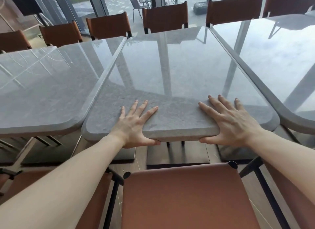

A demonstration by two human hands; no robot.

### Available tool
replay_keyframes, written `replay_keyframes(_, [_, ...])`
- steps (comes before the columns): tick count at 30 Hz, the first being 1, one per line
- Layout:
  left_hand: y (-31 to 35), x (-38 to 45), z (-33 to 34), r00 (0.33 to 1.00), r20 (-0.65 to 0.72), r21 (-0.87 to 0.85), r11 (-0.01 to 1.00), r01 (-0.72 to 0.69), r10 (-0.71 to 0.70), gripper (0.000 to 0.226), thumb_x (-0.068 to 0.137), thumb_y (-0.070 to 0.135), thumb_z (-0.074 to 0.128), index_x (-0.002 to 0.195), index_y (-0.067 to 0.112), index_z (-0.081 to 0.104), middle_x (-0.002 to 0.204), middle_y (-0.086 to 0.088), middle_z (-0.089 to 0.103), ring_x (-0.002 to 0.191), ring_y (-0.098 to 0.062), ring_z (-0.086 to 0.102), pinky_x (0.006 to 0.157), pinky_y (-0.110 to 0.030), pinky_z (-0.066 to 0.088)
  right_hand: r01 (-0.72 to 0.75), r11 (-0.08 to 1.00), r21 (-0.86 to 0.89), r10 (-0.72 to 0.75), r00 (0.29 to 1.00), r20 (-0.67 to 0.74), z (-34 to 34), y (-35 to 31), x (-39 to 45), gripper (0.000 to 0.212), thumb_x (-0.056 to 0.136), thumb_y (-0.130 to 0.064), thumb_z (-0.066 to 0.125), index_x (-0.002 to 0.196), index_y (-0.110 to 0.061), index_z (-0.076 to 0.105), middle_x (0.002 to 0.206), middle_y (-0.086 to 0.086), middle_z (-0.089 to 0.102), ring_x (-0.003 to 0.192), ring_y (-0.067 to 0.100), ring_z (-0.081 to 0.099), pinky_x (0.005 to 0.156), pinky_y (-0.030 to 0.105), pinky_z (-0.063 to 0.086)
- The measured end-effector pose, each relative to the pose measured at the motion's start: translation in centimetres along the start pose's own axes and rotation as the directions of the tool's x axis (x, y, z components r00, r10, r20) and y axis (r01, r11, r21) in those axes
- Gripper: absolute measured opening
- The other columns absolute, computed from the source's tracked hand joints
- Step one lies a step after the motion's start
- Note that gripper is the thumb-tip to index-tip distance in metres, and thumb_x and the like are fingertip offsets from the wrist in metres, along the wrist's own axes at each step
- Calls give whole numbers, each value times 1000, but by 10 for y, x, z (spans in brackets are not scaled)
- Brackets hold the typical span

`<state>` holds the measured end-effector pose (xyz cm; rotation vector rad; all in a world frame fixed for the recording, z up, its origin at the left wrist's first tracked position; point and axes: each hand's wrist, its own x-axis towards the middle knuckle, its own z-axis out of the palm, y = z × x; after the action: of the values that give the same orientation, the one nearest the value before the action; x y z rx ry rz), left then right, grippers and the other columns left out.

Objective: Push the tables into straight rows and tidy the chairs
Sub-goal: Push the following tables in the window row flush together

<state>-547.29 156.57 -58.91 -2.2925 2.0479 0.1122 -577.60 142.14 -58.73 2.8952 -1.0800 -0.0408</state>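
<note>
Glass wall (95, 8), patio furn. (141, 0) outside

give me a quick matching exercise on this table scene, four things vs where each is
Things:
1. left hand
2. right hand
3. middle table
4. near chair

Places:
A. directly below the camera, in front of the middle table
B. gripping the near edge, toward its right corner
C. between two other grey tables
D. gripping the near edge, toward its left corner

Pairs: 1-D, 2-B, 3-C, 4-A

Your left hand (134, 121) and right hand (233, 119) lie flat, fingers spread, on the near edge of the grey middle table (170, 72); thumbs hook beneath. Neighbouring tables (42, 85) (272, 58) abut it beyond each hand.
</note>
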Motion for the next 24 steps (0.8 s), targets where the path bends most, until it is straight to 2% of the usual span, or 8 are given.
replay_keyframes(5, [0,0,0,1000,-2,-9,1000,2,-2,123,52,101,36,155,51,-9,170,6,-9,156,-26,-13,121,-67,-3,-13,1000,-20,13,1000,-3,-1,-1,-1,128,52,-106,9,159,-36,2,168,5,10,155,31,9,120,63,15])
replay_keyframes(10, [1,-1,1,1000,-18,-33,999,6,-7,124,50,100,38,155,52,-5,170,7,-6,157,-25,-10,121,-66,-3,-15,1000,-3,15,1000,-25,0,-3,-3,121,57,-102,21,158,-37,6,167,2,12,154,30,10,120,61,15])
replay_keyframes(14, [3,-2,-1,1000,-24,-29,1000,11,-12,124,49,99,37,156,51,-2,170,5,-3,157,-26,-6,121,-67,-1,-13,1000,1,13,999,-36,-1,-4,-3,121,56,-103,19,157,-37,9,166,1,15,154,29,12,120,59,17])
replay_keyframes(18, [3,-1,-2,1000,-24,-27,1000,15,-16,123,49,99,37,156,50,-1,171,5,-2,157,-26,-5,121,-68,0,-18,1000,-11,17,998,-54,-1,-3,-3,125,52,-106,8,157,-39,9,165,-1,15,153,28,13,120,57,18])
replay_keyframes(24, [3,-2,-1,999,-36,-50,999,13,-14,124,47,98,39,155,50,4,170,6,1,157,-25,-4,121,-67,0,-17,1000,-15,16,998,-60,0,-3,-4,119,56,-103,19,157,-41,6,165,-2,15,154,26,13,121,55,18])
